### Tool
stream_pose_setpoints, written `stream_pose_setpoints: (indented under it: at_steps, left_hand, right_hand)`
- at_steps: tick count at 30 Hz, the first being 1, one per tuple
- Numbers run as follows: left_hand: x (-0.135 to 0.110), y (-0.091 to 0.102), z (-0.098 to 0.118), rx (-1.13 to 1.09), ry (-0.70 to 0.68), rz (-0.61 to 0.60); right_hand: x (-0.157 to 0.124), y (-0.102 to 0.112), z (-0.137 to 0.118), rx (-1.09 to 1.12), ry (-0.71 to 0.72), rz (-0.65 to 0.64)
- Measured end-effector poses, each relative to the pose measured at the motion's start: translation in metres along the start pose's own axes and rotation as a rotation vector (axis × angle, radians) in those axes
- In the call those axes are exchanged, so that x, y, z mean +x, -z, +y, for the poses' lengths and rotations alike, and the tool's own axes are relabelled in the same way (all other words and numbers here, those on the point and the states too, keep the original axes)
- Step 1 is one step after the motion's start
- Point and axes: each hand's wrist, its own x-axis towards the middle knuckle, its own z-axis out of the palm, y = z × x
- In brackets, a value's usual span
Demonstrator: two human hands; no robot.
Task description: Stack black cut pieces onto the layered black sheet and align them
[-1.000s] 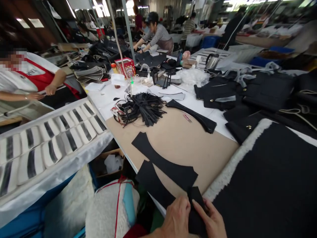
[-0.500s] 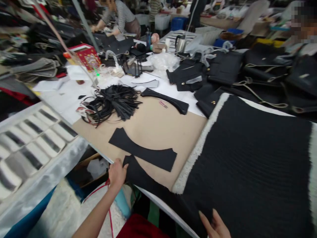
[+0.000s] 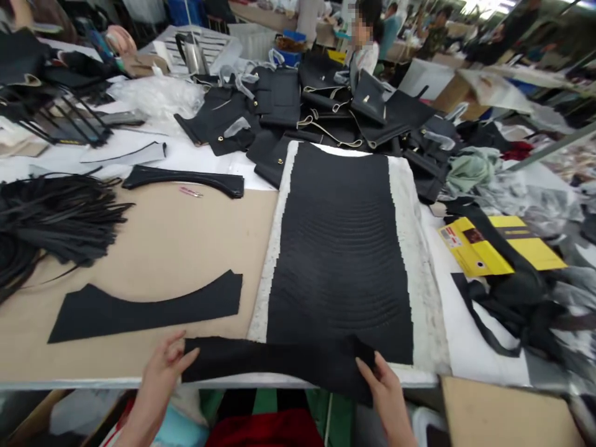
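A long black curved leather-like piece (image 3: 279, 363) stretches between my hands at the table's front edge. My left hand (image 3: 162, 366) pinches its left end between thumb and fingers. At the other end my right hand (image 3: 382, 388) grips a corner that is folded up. Behind the piece lies a pale board (image 3: 428, 298) covered in the middle by a black, rippled sheet (image 3: 342, 248). Flat on the tan mat to the left is a second black curved piece (image 3: 149, 313), apart from my hands.
Black strips (image 3: 60, 217) are heaped at the left. Behind the mat lie a shiny curved black part (image 3: 186, 179) and small pink snips (image 3: 190, 192). Black bag parts (image 3: 279, 99) pile up at the back. A yellow box (image 3: 479, 248) and black scraps (image 3: 507, 304) lie right.
The view has swung to the right. The piece in my hands has turned from a slant to nearly level along the table edge, and its right end is now folded up.
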Motion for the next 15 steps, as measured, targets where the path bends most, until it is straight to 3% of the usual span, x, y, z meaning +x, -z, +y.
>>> stream_pose_setpoints:
  at_steps: [3,5,8,11,15]
  left_hand:
    - [-0.040,-0.061,0.034,-0.186,0.068,-0.360]
    - [-0.062,-0.097,0.046,-0.224,0.053,-0.454]
    - [-0.083,-0.139,0.047,-0.211,-0.064,-0.490]
    - [-0.089,-0.171,0.029,-0.129,-0.150,-0.476]
    - [-0.087,-0.195,0.002,0.007,-0.128,-0.363]
  right_hand:
    - [0.023,0.064,0.022,0.031,-0.078,0.132]
    - [0.038,0.103,0.033,0.137,-0.140,0.163]
    - [0.063,0.145,0.047,0.197,-0.151,0.210]
    - [0.089,0.163,0.059,0.057,-0.071,0.206]
    - [0.115,0.160,0.077,-0.198,0.037,0.183]
